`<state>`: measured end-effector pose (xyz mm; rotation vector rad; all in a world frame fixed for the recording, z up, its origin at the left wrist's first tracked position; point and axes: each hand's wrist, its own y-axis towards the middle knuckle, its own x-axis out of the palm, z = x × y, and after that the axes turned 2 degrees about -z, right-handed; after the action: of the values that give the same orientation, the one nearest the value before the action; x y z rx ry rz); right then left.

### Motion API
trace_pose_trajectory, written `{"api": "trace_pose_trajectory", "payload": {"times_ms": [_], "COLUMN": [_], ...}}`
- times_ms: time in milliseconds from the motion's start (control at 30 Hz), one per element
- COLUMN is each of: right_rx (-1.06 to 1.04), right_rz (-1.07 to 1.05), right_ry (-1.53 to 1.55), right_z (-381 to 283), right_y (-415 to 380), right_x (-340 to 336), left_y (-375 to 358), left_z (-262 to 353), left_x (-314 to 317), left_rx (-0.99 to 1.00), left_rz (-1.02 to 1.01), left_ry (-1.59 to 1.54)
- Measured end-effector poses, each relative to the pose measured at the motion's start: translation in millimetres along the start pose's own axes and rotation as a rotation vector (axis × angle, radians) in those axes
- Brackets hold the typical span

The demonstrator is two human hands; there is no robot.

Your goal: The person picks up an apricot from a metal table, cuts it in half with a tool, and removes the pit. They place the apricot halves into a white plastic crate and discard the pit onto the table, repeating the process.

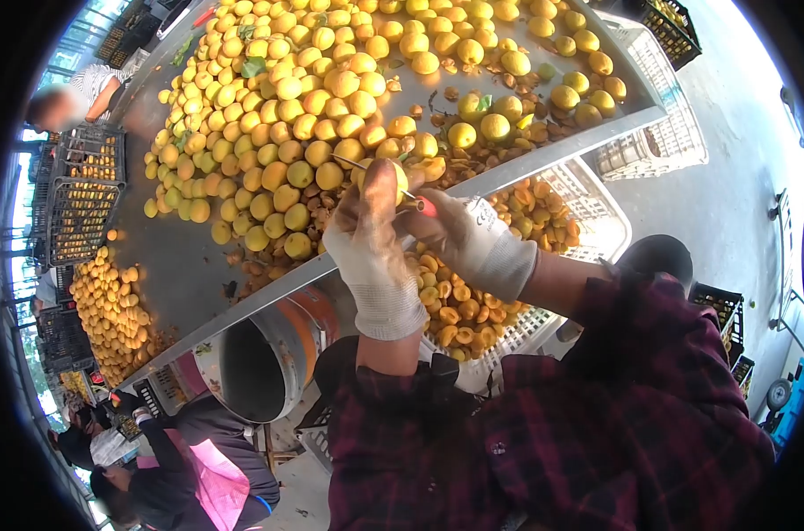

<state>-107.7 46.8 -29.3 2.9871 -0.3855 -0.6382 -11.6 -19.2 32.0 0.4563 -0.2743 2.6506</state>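
Plaid-sleeved arms nearest; left hand (pixel 371 243) in white knit glove clenched around yellow round apricot (pixel 393 177), right hand (pixel 468 239) gripping thin red-handled knife (pixel 411 198) against it, at near edge of grey metal table (pixel 176 265), above white plastic crate (pixel 597 221) of halved fruit

Two gloved hands, the left hand (pixel 373 232) and the right hand (pixel 473 241), meet at the near edge of the metal table (pixel 176 265). One knife (pixel 417 203) sits between them. Whole yellow fruits (pixel 296 97) on the table are too many to count. One white crate (pixel 597 221) of halved fruit stands below the edge, beside one bucket (pixel 269 354). Three other people are in view.
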Motion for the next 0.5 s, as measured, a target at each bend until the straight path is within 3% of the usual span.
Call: {"api": "trace_pose_trajectory", "payload": {"times_ms": [67,267,367,433,467,500], "right_rx": [0.029,-0.079,0.045,0.297,0.296,0.118], "right_rz": [-0.060,-0.018,-0.117,-0.246,-0.242,-0.128], "right_ry": [0.241,0.091,0.133,0.509,0.507,0.195], "right_z": [-19.2,-1.0,-24.5,-46.2,-30.4,-0.6], "right_y": [-3.3,-3.2,-3.5,-5.9,-6.7,-7.6], "right_x": [-6.0,-9.5,-14.0,-15.3,-10.3,0.4], "left_y": [-0.5,-1.6,1.3,4.9,8.2,10.5], "left_z": [5.7,1.5,-2.0,-9.7,-19.9,-25.1], "left_x": [-1.9,-9.3,-11.0,-15.0,-20.2,-22.0], "left_rx": [-0.053,-0.030,-0.091,-0.146,-0.102,-0.058], "left_rz": [0.046,0.007,0.047,0.066,0.066,0.066], "left_ry": [-0.032,0.001,-0.056,-0.114,-0.072,-0.028]}}
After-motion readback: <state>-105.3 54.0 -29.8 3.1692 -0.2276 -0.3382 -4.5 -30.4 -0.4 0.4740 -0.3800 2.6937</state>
